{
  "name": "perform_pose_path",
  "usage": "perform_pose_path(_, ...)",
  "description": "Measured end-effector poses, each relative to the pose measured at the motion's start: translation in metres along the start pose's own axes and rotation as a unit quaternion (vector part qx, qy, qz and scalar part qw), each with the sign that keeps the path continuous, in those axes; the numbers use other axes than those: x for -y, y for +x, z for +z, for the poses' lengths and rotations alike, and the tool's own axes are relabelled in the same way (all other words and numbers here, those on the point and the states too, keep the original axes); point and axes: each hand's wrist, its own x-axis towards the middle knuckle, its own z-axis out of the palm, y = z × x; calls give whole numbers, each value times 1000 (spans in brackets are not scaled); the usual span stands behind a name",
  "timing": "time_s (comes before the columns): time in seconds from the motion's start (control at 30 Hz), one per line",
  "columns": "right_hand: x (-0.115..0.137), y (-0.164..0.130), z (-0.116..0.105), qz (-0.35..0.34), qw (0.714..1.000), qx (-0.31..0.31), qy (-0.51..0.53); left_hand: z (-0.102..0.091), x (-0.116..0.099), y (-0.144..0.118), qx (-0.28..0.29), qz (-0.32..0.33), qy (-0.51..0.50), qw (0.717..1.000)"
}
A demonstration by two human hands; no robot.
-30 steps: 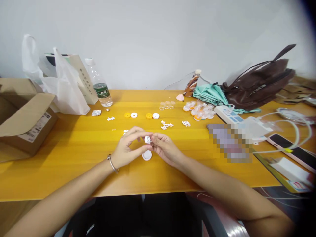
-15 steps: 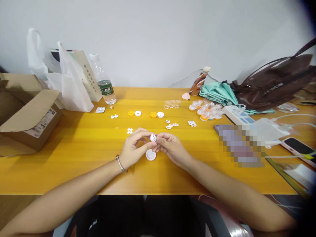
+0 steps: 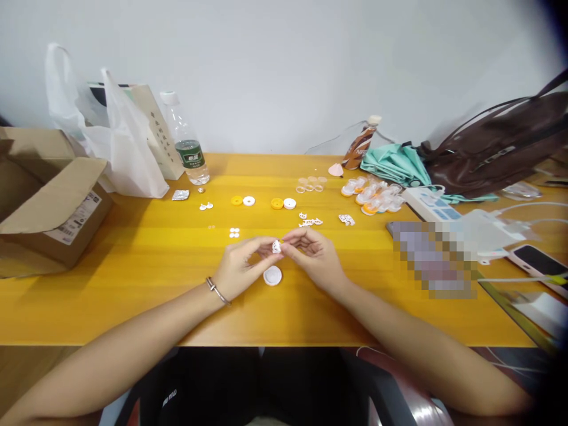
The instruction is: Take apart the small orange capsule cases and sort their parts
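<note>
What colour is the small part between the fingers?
The part is white, clearest in the head view.

Water bottle (image 3: 180,127), green label (image 3: 191,155): "怡寶". Black clothing (image 3: 213,384): "miu miu". Carton label (image 3: 74,218): illegible.

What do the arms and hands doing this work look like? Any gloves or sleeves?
The left hand and right hand are human, without gloves. The forearms show no sleeves. A slim, silver-coloured bracelet circles the left wrist; nothing is visibly worn on the right. No cables or markings show on either.
</note>
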Motion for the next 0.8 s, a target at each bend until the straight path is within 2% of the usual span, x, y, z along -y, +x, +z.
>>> perform_pose_path(0.13, 0, -3, 2, -5, 1000, 10, -25, -3, 2, 2, 16, 54, 58, 997)
perform_pose_path(0.3, -3, -1, 1, 33, 999, 17, -9, -5, 4, 3, 28, 106, 110, 988)
perform_pose_path(0.5, -3, 2, -3, 96, 995, 32, -5, -4, 11, 2, 24, 134, 136, 981)
perform_pose_path(0.63, -4, 3, -4, 88, 996, 18, -23, -5, 14, 3, 48, 91, 93, 990)
perform_pose_path(0.8, -7, 2, -2, 62, 998, 7, 1, -5, 16, 9, 27, -66, -24, 997)
